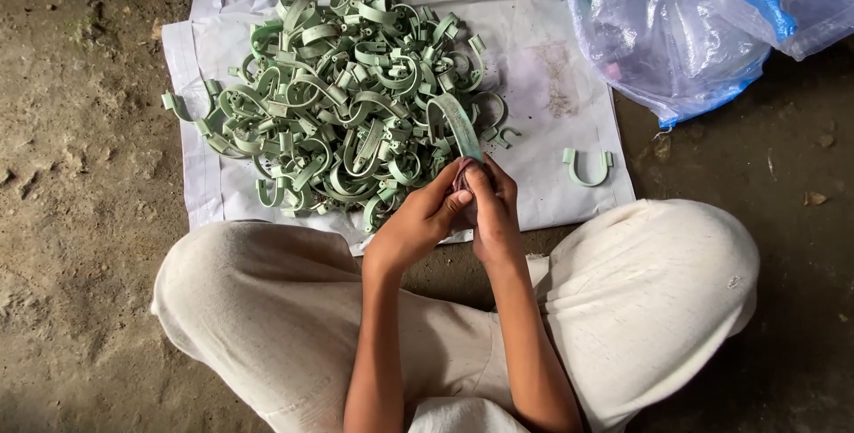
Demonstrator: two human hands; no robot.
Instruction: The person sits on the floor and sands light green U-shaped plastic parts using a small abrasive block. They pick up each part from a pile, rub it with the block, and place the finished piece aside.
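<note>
I see a dirt floor (80, 219) filling the view, bare and rough to the left and at lower right. On it lies a white sheet (551, 68); its left edge and near edge are wrinkled, and its right third is mostly open cloth with some dark grit. My crossed legs in pale trousers (658, 291) sit against the sheet's near edge. A clear plastic bag with blue trim (676, 32) rests at upper right, overlapping the sheet's far right corner. A pile of pale green plastic clips (338, 104) covers the sheet's left and middle, spilling past the far edge and just over the left edge. One loose U-shaped clip (587, 169) lies alone near the sheet's right edge, well apart from the pile. My left hand (418, 219) and right hand (489, 206) meet just in front of the pile, both grips pressed together, pinching one curved green clip (455, 126) that rises over the pile's near right side.
</note>
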